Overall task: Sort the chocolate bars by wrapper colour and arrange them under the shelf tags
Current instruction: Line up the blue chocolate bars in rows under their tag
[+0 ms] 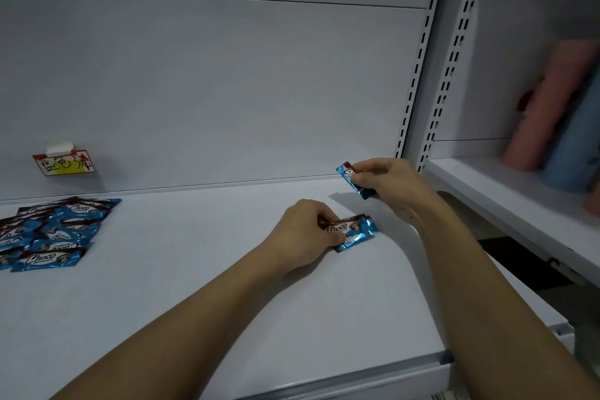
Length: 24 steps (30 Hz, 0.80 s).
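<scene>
On the white shelf (194, 286), my left hand (305, 237) grips a small stack of blue chocolate bars (355, 232) that lies flat on the board right of centre. My right hand (389, 185) pinches a single blue chocolate bar (352, 187) by its end and holds it tilted, just above the shelf near the back wall. A heap of several blue "Choco" bars (52, 234) lies at the far left. Above that heap a shelf tag (63, 162) with handwriting and a yellow patch is stuck to the back panel.
A slotted upright (418, 75) ends this shelf bay on the right. Beyond it, a neighbouring shelf (506, 204) carries pink (545, 114) and blue rolls (571, 153). The shelf's front edge (357, 373) runs below my forearms.
</scene>
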Tool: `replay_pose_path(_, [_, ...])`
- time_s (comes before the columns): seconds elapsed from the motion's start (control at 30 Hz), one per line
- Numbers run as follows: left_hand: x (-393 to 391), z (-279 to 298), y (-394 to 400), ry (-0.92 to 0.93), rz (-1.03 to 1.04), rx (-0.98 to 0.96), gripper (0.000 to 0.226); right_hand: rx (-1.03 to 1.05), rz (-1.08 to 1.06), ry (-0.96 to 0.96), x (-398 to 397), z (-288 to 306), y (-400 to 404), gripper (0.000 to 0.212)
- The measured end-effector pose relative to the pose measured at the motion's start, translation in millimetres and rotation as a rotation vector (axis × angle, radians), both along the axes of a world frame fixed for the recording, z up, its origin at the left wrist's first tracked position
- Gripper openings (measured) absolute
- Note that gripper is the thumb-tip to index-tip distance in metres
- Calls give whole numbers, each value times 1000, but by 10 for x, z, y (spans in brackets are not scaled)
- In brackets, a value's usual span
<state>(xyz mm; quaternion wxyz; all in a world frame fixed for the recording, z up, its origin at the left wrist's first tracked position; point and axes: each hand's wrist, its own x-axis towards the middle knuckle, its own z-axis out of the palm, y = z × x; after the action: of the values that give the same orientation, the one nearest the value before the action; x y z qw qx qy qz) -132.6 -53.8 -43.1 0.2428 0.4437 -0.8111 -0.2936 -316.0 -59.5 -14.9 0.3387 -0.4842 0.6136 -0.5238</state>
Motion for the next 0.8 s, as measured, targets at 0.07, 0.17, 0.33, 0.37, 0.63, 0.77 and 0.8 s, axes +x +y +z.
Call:
replay_pose_path(0.07, [90,39,-81,120,72,73,10,-26,62,-67,20,24,20,15])
replay_pose_path(0.17, [276,85,-190,365,159,260,8,-19,237,-72,96,20,34,14])
replay_pose_path(0.33, [440,83,-260,434,137,271,6,-31,363,255,326,-70,33,12])
replay_pose_path(0.37, [441,76,-265,441,128,257,8,-45,366,307,355,-88,28,12])
replay_pose_path(0.63, [533,123,-178,343,67,190,23,-94,333,243,505,-97,75,26])
replay_pose_path(0.77, [882,172,-146,182,164,32,28,-58,293,338,813,-114,85,16])
replay_pose_path(0.8, [1035,171,-133,123,203,-45,27,-57,313,370,961,-107,85,14])
